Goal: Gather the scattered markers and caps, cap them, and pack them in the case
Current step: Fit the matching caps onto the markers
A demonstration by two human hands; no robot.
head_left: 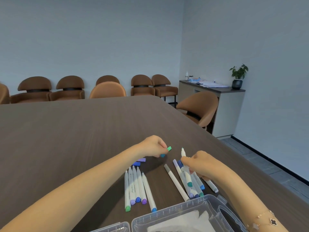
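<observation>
My left hand [153, 145] pinches a green cap [169, 148] just above the dark table [75, 131]. A teal cap [162, 155] shows just below its fingers. My right hand [199, 163] grips an uncapped white marker [185, 163], bare tip pointing up and away, a teal cap on its near end. Several uncapped markers [137, 186] lie side by side left of centre. More markers [192, 183] lie fanned under my right hand, and a grey-capped one [175, 181] lies alone between the groups. Purple and blue caps [139, 161] lie under my left wrist. The clear plastic case [167, 213] stands open at the near edge.
A second clear plastic piece [113, 227], likely the lid, sits at the bottom edge left of the case. Brown chairs [107, 89] line the table's far side and the wall. A cabinet with a plant [238, 76] stands at the right.
</observation>
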